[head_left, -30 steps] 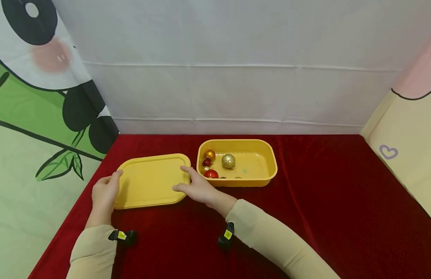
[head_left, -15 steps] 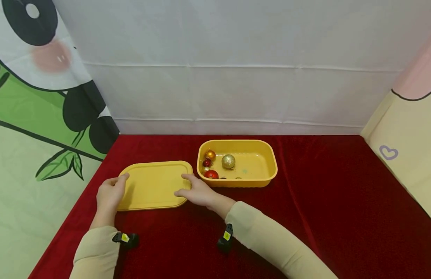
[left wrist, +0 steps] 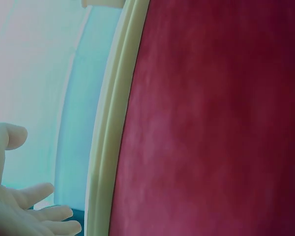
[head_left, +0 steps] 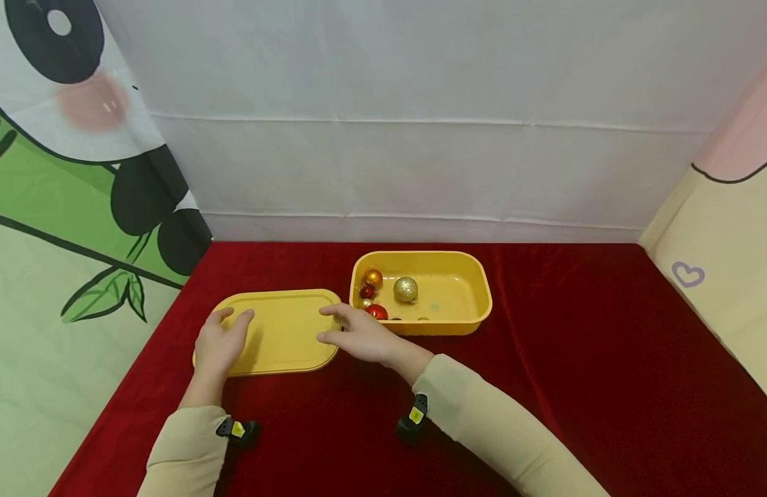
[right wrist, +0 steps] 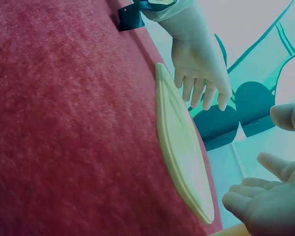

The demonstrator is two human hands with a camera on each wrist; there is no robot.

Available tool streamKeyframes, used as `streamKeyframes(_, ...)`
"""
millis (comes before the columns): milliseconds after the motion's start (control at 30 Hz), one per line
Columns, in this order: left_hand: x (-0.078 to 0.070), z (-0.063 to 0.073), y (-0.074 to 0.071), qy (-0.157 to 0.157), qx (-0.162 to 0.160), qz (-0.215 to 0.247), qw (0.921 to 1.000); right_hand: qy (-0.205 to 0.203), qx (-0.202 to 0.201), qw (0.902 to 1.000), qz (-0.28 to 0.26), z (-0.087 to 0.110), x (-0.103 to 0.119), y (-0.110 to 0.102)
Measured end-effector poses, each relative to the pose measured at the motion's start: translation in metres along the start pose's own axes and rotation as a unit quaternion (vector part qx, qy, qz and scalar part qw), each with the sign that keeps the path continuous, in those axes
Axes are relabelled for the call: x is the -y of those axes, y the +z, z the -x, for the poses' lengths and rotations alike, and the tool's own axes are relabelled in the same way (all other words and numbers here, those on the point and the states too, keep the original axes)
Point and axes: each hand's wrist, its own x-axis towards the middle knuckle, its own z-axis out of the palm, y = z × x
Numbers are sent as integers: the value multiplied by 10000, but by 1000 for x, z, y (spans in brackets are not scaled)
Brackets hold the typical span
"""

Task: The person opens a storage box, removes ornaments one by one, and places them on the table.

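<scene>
A yellow rounded-rectangular lid (head_left: 284, 335) lies flat on the red cloth, left of the box. Over its left end hovers my left hand (head_left: 218, 348), thumb and fingers spread. My right hand (head_left: 364, 338) is at the lid's right end with fingers apart, overlapping the box's near-left corner in the head view. In the right wrist view, the lid (right wrist: 182, 147) rests on the cloth, and the left hand (right wrist: 196, 61) and right hand (right wrist: 270, 201) are both raised off it. The left wrist view has the lid's edge (left wrist: 108, 128) beside the left hand's loose fingers (left wrist: 42, 194).
A yellow open box (head_left: 460, 293) stands right of the lid. Inside are a gold glitter ball (head_left: 405, 289), a red ball (head_left: 377, 312), an orange ball (head_left: 373, 278) and several smaller ones. The red cloth (head_left: 594, 359) extends right; a white fabric backdrop (head_left: 420, 166) rises behind.
The lid has come down nearer to me and now lies flat. Both hands have let go of it; the left hand has moved right over the lid, fingers opened.
</scene>
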Motion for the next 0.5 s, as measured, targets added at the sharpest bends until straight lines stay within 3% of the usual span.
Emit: streamKeyframes(500,-18,6,21,503,362,503,9968,-564,-271,9980,-101,12,6,-22)
